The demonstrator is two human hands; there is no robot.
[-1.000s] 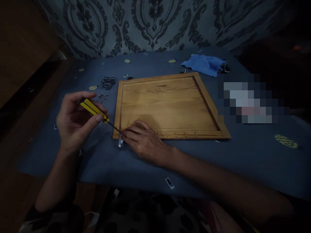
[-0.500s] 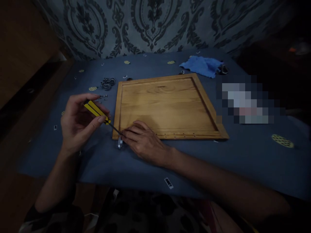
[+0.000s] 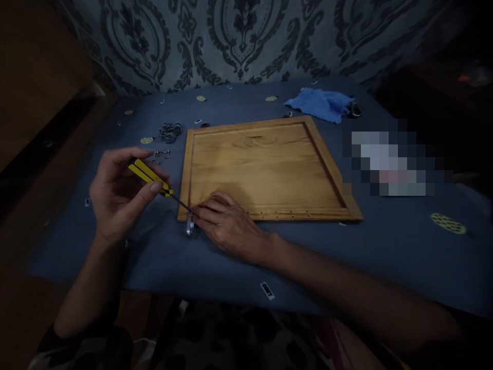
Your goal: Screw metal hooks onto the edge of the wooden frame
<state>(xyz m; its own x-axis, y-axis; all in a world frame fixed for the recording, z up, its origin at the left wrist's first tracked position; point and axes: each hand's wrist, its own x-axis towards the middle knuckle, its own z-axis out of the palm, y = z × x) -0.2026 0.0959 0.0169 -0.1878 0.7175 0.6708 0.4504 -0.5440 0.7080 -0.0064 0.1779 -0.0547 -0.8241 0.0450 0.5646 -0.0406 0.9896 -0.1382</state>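
A yellow-and-black screwdriver [image 3: 145, 172] is gripped in my left hand [image 3: 117, 203], thumb against the handle near the shaft. Its shaft slopes down to the right, and the tip meets the near left corner of a framed wooden board [image 3: 258, 164]. At that corner a shiny curved metal hook [image 3: 190, 226] sticks out past the board's near edge. My right hand [image 3: 229, 228] rests on the near edge, its fingertips closed at the hook's base beside the screwdriver tip. Whatever lies under those fingertips is hidden. Several small holes run along the near frame strip.
Loose screws [image 3: 162, 154] and a pile of metal hooks [image 3: 171, 131] lie left of the board. A blue cloth [image 3: 321, 104] sits at the back right, with a blurred-out object [image 3: 389, 164] in front of it. A patterned curtain [image 3: 239, 41] hangs behind.
My left hand and the screwdriver's handle have shifted slightly left, while the tip stays at the corner. My right hand and the board have not visibly moved.
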